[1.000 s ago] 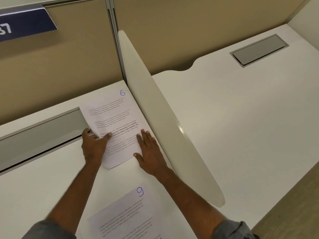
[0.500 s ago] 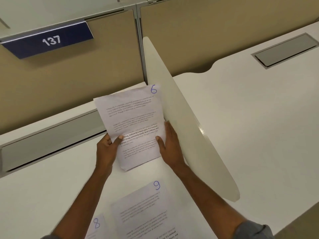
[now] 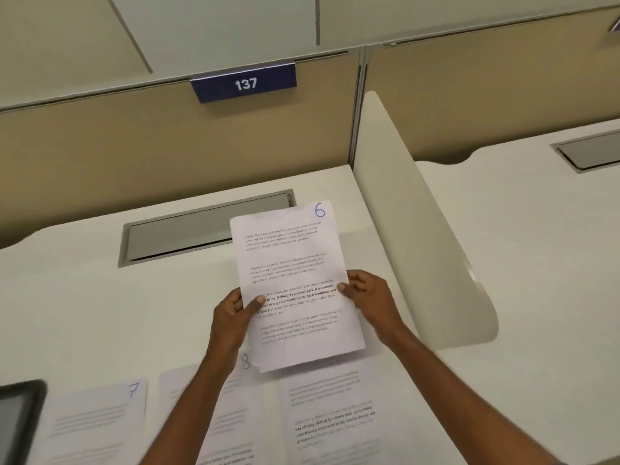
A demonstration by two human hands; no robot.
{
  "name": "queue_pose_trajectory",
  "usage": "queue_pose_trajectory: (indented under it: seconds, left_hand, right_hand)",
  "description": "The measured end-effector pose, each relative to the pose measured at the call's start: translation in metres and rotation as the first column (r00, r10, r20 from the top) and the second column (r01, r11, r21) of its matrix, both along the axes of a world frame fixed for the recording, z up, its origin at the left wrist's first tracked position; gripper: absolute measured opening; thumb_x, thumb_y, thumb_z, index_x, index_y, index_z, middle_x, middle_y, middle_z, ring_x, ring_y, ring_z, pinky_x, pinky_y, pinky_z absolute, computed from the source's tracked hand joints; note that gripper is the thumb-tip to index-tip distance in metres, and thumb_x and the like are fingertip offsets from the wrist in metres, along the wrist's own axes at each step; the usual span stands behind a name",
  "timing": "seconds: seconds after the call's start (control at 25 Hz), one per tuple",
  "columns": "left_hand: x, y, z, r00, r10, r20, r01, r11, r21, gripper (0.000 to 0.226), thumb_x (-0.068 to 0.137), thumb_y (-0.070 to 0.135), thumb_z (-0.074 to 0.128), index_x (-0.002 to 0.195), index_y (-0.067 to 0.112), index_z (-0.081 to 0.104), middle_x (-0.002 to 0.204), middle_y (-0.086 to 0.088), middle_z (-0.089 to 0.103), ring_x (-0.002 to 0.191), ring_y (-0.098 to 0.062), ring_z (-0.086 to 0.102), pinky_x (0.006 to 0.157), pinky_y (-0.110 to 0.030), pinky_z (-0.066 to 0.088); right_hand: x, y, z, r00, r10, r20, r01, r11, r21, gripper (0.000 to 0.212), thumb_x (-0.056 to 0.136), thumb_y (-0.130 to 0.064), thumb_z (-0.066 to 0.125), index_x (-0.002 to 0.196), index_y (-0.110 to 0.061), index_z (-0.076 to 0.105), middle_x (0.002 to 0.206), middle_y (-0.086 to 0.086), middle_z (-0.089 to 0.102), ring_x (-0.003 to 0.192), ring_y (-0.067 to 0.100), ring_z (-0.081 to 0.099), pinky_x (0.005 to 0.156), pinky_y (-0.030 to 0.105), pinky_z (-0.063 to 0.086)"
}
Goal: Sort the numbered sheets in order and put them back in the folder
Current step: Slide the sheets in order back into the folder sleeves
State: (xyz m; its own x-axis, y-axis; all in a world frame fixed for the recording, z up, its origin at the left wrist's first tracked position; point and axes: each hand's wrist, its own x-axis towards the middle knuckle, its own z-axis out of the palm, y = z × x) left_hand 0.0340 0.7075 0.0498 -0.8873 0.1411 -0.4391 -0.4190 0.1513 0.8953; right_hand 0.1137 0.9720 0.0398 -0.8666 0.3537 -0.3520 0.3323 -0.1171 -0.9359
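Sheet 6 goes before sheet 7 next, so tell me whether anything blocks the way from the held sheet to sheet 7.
Nothing visible does: sheet 6 is held up in the left hand and right hand, and sheet 7 lies bare on the desk. Only the person's own left forearm, over sheet 8, lies between.

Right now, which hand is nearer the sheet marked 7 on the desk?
Left. The left hand, gripping sheet 6 by its left edge, is beyond and right of sheet 7; the right hand grips the opposite edge, farther right.
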Motion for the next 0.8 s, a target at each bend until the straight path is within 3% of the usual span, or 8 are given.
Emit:
queue_pose_trajectory:
  seconds: [0.08,0.2,0.32,0.68,0.8]
  left_hand:
    - [0.022,-0.027,0.004,1.000,0.024,0.004,-0.024,1.000,0.008,0.032,0.090,0.017,0.077,0.122,0.016,0.070,0.113,-0.001,0.077,0.104,-0.024,0.074,0.092,-0.042,0.058]
    - [0.056,-0.074,0.012,0.998,0.064,0.019,-0.065,0.996,0.055,0.033,0.091,0.019,0.075,0.124,0.018,0.069,0.114,0.000,0.077,0.105,-0.022,0.074,0.089,-0.039,0.057]
    - [0.090,-0.128,0.015,0.997,0.076,0.032,-0.078,0.994,0.072,0.035,0.092,0.019,0.074,0.127,0.019,0.067,0.117,0.001,0.076,0.109,-0.021,0.073,0.097,-0.045,0.056]
    - [0.193,-0.320,0.041,0.986,0.146,-0.083,-0.140,0.988,0.073,0.030,0.095,0.009,0.071,0.123,0.021,0.067,0.114,0.002,0.077,0.108,-0.021,0.072,0.097,-0.043,0.056]
    - [0.224,-0.388,0.054,0.976,0.195,-0.092,-0.192,0.981,0.040,0.030,0.095,0.013,0.071,0.123,0.023,0.066,0.116,0.002,0.076,0.106,-0.018,0.073,0.096,-0.044,0.058]
  right_hand:
    - [0.016,-0.023,0.011,1.000,0.019,0.011,-0.019,0.998,-0.054,0.019,0.092,-0.011,0.073,0.111,-0.015,0.073,0.101,0.001,0.079,0.095,0.020,0.075,0.074,0.031,0.056]
    - [0.040,-0.067,0.019,0.997,0.073,0.002,-0.072,0.993,-0.095,0.022,0.093,-0.011,0.072,0.116,-0.013,0.072,0.106,0.007,0.078,0.102,0.030,0.074,0.090,0.047,0.057]
    - [0.061,-0.110,0.025,0.993,0.115,0.012,-0.113,0.987,-0.114,0.024,0.094,-0.012,0.071,0.118,-0.013,0.072,0.108,0.009,0.078,0.105,0.032,0.073,0.097,0.053,0.055]
    - [0.137,-0.295,0.051,0.970,0.235,-0.059,-0.239,0.969,-0.069,0.030,0.092,-0.008,0.072,0.122,-0.005,0.069,0.112,0.013,0.077,0.108,0.032,0.072,0.097,0.048,0.057]
    - [0.154,-0.358,0.061,0.948,0.311,-0.065,-0.316,0.945,-0.083,0.027,0.093,-0.007,0.071,0.119,-0.004,0.070,0.110,0.013,0.077,0.106,0.032,0.073,0.088,0.038,0.061]
